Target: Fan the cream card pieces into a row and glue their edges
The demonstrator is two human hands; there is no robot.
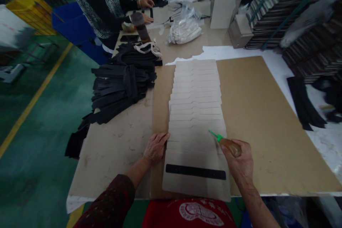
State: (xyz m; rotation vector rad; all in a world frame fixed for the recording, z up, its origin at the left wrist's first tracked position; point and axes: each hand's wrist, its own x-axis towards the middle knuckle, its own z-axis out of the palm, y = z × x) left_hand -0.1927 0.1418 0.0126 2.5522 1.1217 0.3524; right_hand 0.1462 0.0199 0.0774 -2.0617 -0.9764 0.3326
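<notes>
My right hand (242,158) is wrapped round a glue bottle (230,146) of amber liquid, its green nozzle pointing left over the overlapping grey boards (196,114). The boards lie in a long row running away from me. Across the nearest board is a black strip (195,171). My left hand (157,147) rests flat at the left edge of the row, fingers stretched out and touching the boards, holding nothing.
Black fabric strips (123,87) are piled at the left, beyond my left hand. A plastic bag (185,28) and a dark bottle (140,26) stand farther back. Another person's hands (146,3) work at the back left. Tall board stacks (280,10) rise at the right.
</notes>
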